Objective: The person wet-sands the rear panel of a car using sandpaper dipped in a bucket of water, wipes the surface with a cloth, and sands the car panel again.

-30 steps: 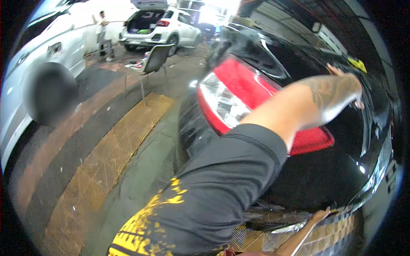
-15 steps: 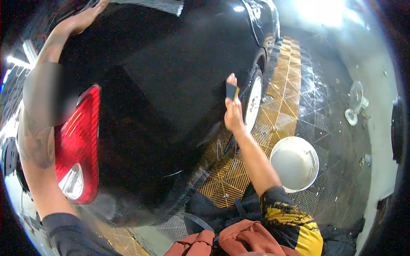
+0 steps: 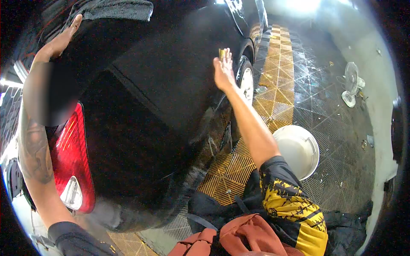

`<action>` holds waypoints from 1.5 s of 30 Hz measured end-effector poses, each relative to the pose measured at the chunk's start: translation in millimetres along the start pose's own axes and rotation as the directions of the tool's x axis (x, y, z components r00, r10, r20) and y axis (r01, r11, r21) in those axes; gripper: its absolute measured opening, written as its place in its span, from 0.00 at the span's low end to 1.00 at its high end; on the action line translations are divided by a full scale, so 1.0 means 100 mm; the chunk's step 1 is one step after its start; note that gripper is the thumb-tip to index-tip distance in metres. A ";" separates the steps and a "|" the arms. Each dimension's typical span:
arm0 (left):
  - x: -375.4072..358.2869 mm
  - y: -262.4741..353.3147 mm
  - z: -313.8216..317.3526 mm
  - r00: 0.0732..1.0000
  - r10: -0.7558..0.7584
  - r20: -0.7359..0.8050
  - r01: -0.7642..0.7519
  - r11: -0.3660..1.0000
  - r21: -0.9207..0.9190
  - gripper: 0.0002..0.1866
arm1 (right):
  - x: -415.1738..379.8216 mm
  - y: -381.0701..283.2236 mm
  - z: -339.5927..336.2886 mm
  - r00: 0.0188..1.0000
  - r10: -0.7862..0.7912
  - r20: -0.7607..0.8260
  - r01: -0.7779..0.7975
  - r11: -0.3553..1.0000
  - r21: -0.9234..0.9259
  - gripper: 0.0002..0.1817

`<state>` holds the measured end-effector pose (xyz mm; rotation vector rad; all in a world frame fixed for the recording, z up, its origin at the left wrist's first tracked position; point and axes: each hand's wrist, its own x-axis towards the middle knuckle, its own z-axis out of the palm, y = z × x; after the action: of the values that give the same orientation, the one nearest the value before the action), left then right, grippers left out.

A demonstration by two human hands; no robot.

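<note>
A black car's rear corner panel (image 3: 149, 98) fills the middle of the view, with a dull, hazy surface. My right hand (image 3: 225, 73) presses a small flat block (image 3: 221, 53) to the car's side, above the rear wheel (image 3: 247, 81). Only the block's yellow edge shows past my fingers; the rest is hidden under the hand. My left hand (image 3: 64, 39) rests with fingers stretched out on the car's upper rear, its fingertips right at a dark grey towel (image 3: 119, 9). Beside the left forearm is the red tail light (image 3: 74, 158).
A white bucket (image 3: 299, 151) stands on the floor to the right of my right arm. Yellow and dark grille tiles (image 3: 277, 64) cover the floor. Farther right, a white fan (image 3: 352, 83) is near the pale wall (image 3: 376, 115).
My right hand has moved forward along the car's side, and the block has turned so its dark face no longer shows. The view has shifted, revealing more of the towel near my left hand.
</note>
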<state>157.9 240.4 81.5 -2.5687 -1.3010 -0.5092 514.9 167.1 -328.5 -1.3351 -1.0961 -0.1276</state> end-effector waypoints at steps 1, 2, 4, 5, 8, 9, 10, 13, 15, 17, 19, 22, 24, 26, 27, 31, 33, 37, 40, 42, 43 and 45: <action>-0.13 0.24 -0.03 0.998 -0.056 0.021 0.054 0.994 0.099 0.51 | -0.13 -0.06 0.00 0.994 -0.094 0.053 0.099 0.988 -0.117 0.31; -0.19 0.33 -0.05 0.992 -0.119 0.035 0.110 0.974 0.196 0.50 | -0.36 -0.16 0.05 0.982 -0.187 0.006 0.187 0.982 0.014 0.33; 0.01 0.04 0.02 0.993 -0.121 -0.006 0.120 0.983 0.138 0.49 | -0.97 -0.65 -0.14 0.929 -0.344 0.134 0.324 0.934 0.151 0.35; 0.04 -0.03 0.03 0.992 -0.121 -0.038 0.124 0.988 0.088 0.48 | -0.90 -0.62 -0.16 0.918 -0.357 0.171 0.336 0.931 0.142 0.35; -0.07 0.09 0.00 0.999 -0.021 0.048 0.011 0.981 0.192 0.52 | -0.21 -0.34 -0.07 0.960 -0.266 0.085 0.257 0.960 0.108 0.34; -0.06 0.08 -0.01 0.999 -0.021 0.043 0.012 0.982 0.190 0.52 | 0.16 -0.23 -0.08 0.966 -0.148 0.212 0.153 0.988 -0.008 0.33; -0.01 0.04 0.01 0.995 -0.097 0.015 0.092 0.971 0.221 0.49 | 0.24 -0.21 -0.01 0.973 -0.115 0.200 0.152 0.972 -0.178 0.32; 0.03 0.01 0.00 0.965 -0.253 -0.067 0.261 0.926 0.271 0.43 | -0.32 -0.58 0.05 0.959 -0.280 0.045 0.277 0.959 0.051 0.34; -0.03 0.07 0.03 0.992 -0.123 -0.028 0.126 0.968 0.218 0.44 | -0.55 -0.79 -0.02 0.922 -0.379 0.082 0.373 0.924 0.080 0.35; -0.10 0.10 0.05 0.998 -0.052 -0.021 0.055 0.971 0.235 0.48 | -0.47 -0.77 -0.08 0.912 -0.388 0.131 0.378 0.921 0.094 0.37; -0.15 0.39 0.00 0.973 -0.229 0.016 0.203 0.889 0.412 0.43 | 0.22 -0.62 0.03 0.966 -0.247 0.074 0.243 0.968 0.059 0.34; 0.12 -0.03 0.02 0.992 -0.118 0.049 0.087 0.907 0.411 0.36 | 0.41 -0.71 0.09 0.981 -0.086 0.173 0.102 0.991 -0.089 0.31; 0.19 -0.17 0.02 0.995 -0.070 0.068 0.032 0.891 0.454 0.30 | -0.26 -1.06 0.08 0.947 -0.315 0.069 0.308 0.947 0.090 0.35; 0.05 -0.14 0.06 0.988 0.153 0.037 -0.156 0.932 0.327 0.31 | -0.49 -1.19 -0.02 0.895 -0.420 0.149 0.405 0.906 0.119 0.36; -0.03 -0.10 0.06 0.975 0.221 0.019 -0.217 0.933 0.288 0.32 | -0.29 -1.07 0.03 0.879 -0.471 0.077 0.457 0.876 0.152 0.35; -0.37 0.66 0.00 0.983 -0.185 -0.012 0.180 0.935 0.307 0.38 | 0.87 -0.86 0.02 0.966 -0.030 0.258 -0.004 0.992 0.128 0.31; -0.41 0.75 0.01 0.973 -0.232 -0.015 0.226 0.930 0.291 0.39 | 0.59 -0.96 0.12 0.982 -0.070 0.173 0.049 0.991 0.125 0.31; -0.48 0.87 0.02 0.961 -0.278 -0.011 0.270 0.922 0.277 0.40 | -0.14 -1.27 0.06 0.883 -0.465 0.061 0.446 0.873 0.196 0.32; -0.47 0.92 0.01 0.954 -0.301 -0.014 0.292 0.914 0.281 0.42 | 0.64 -1.01 0.15 0.956 -0.266 0.128 0.247 0.958 0.144 0.31; -0.45 0.90 0.02 0.951 -0.310 -0.013 0.302 0.912 0.277 0.43 | 0.72 -1.08 0.19 0.975 -0.173 0.142 0.150 0.977 0.154 0.32; -0.43 0.87 -0.02 0.949 -0.314 -0.019 0.307 0.910 0.278 0.43 | 0.56 -1.18 0.24 0.964 -0.265 0.023 0.256 0.949 0.185 0.34; -0.44 0.85 -0.03 0.947 -0.321 -0.032 0.317 0.908 0.273 0.44 | -0.04 -1.51 0.19 0.896 -0.443 -0.037 0.437 0.863 0.253 0.37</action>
<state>202.2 157.3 63.4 -2.1484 -1.6792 -0.3357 405.8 134.3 -227.8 -0.8395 -1.3757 -0.2991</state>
